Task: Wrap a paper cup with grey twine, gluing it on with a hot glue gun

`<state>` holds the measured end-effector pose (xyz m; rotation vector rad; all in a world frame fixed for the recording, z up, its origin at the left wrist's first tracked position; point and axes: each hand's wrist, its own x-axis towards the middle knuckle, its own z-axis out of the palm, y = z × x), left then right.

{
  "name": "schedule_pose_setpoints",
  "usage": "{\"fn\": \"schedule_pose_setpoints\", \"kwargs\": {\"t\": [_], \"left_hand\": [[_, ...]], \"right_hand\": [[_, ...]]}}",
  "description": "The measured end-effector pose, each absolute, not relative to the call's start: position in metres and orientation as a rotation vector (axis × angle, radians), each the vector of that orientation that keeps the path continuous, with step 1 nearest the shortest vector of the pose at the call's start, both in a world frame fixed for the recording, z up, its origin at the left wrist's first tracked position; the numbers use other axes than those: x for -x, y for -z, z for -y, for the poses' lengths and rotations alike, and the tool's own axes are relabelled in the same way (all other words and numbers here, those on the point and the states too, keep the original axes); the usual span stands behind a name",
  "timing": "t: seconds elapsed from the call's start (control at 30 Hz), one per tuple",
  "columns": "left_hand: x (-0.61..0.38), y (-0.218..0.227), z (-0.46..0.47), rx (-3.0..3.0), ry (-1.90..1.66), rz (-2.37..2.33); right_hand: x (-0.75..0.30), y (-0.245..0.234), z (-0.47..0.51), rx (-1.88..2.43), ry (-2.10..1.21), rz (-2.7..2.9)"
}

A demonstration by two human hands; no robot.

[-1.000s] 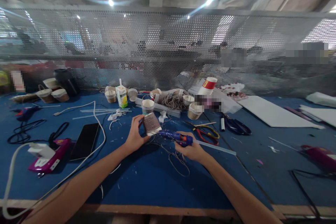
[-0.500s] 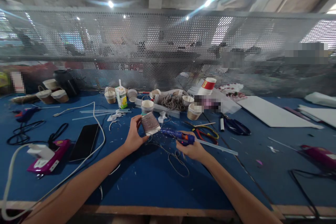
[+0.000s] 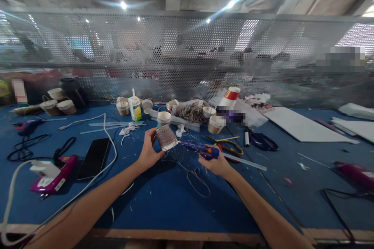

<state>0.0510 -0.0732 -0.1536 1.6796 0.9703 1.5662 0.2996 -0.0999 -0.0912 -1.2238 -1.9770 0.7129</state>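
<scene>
My left hand (image 3: 150, 151) grips a small paper cup (image 3: 166, 137) wound with brown-grey cord, tilted so its pale rim faces down and right. In my right hand (image 3: 215, 163) is a blue glue gun (image 3: 198, 147), a long clear glue stick (image 3: 244, 160) jutting out of its back end. The gun's nozzle points left, at or very near the cup's rim; whether they touch I cannot tell. Below the two hands, a loose loop of cord (image 3: 198, 184) lies on the blue table (image 3: 175, 212).
Behind my hands stand several small cups (image 3: 164, 117), a drink carton (image 3: 136, 109) and a heap of cord (image 3: 193, 114). Yellow-red pliers (image 3: 233, 148) and dark-handled scissors (image 3: 264, 142) lie to the right. A phone (image 3: 94, 158) and a magenta power strip (image 3: 55, 175) lie left.
The glue gun and my right hand have shifted slightly to the right. The cup has turned and moved a little to the left in my left hand.
</scene>
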Motion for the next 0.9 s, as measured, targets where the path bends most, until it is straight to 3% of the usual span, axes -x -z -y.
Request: {"fn": "schedule_pose_setpoints", "kwargs": {"t": [0.43, 0.67, 0.9], "left_hand": [[-0.048, 0.156, 0.075, -1.691, -1.546, -0.932], [-0.045, 0.149, 0.078, -1.804, -1.592, -1.007], [-0.045, 0.148, 0.079, -1.820, -1.617, -0.982]], "right_hand": [[-0.305, 0.096, 0.092, 1.263, -0.476, 2.088], [-0.318, 0.090, 0.087, 1.458, 0.015, 2.436], [-0.339, 0.077, 0.082, 1.480, -0.244, 2.449]]}}
